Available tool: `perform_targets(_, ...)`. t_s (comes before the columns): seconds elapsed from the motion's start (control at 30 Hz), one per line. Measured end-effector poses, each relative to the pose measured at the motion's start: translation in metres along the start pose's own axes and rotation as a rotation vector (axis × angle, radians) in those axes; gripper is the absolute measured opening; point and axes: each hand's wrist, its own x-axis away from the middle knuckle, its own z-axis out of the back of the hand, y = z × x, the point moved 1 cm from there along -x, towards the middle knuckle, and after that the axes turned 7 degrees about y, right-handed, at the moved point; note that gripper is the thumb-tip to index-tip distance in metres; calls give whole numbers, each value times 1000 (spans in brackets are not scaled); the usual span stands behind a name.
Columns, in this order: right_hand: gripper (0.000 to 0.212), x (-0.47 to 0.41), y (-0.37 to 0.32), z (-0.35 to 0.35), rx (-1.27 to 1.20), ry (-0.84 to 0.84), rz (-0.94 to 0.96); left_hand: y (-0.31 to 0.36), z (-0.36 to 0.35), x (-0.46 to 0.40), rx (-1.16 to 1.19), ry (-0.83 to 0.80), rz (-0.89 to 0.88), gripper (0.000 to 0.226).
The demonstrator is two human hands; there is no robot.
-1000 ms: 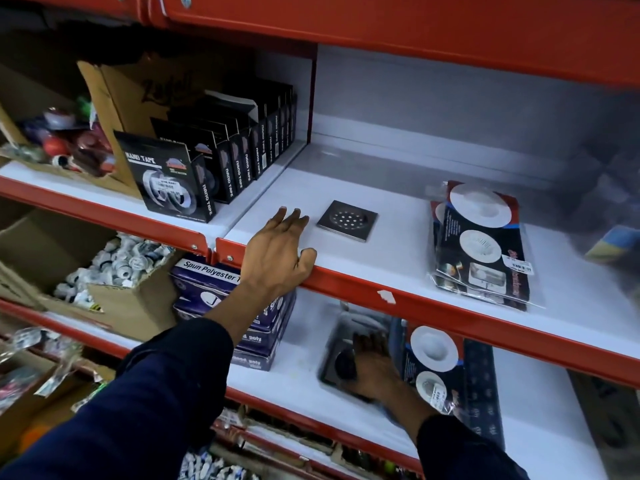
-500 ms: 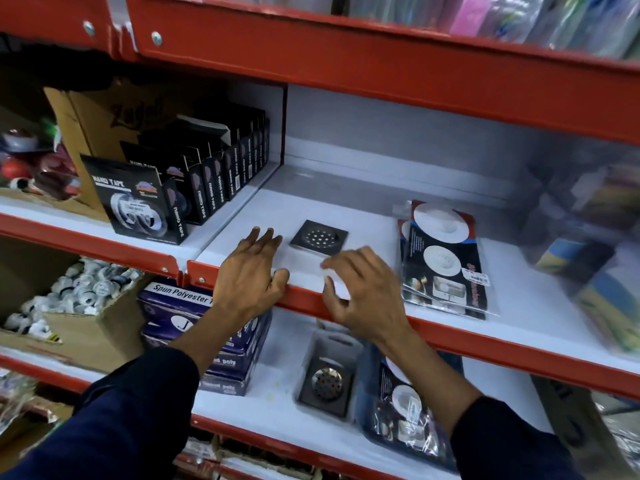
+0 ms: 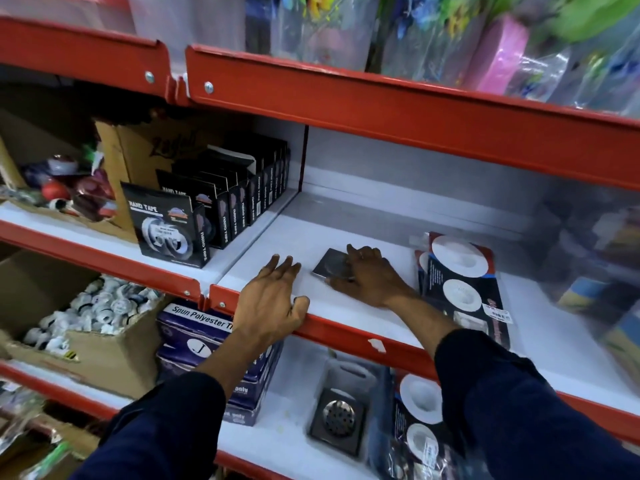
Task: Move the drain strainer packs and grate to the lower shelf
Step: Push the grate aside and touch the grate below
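Now the right hand [image 3: 369, 277] curls its fingers [image 3: 360, 252] over the flat grate [image 3: 329, 265] on the upper shelf [image 3: 346, 323]; thin metal may slip. Left hand [image 3: 272, 299] rests open

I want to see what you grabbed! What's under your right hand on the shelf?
Under the right hand lies a flat square grey metal drain grate on the white shelf. Only its left part shows; fingers cover the rest.

Lying on the upper shelf [image 3: 346, 317]: grate [image 3: 330, 264] left of strainer packs [image 3: 462, 289] — tape boxes [image 3: 207, 216] further left; sitting below on the lower shelf [image 3: 277, 441] — packed grate [image 3: 337, 420] beside more packs [image 3: 417, 424].
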Motion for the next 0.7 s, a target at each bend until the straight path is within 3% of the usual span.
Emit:
perform_targets(0.27, 99, 92, -13, 33, -46, 441, 155, 0, 4, 1, -28, 28, -28, 70)
perform_targets(0.47, 103, 169, -9, 2, -94, 534, 503, 2, 4, 3, 13, 26, -24, 73)
perform_targets(0.6, 99, 196, 2, -55, -142, 449, 724, 4, 5, 4, 6, 31, -10, 71)
perform_targets(0.7, 95, 200, 14, -102, -113, 274, 600, 5, 7, 3, 9, 28, -5, 72)
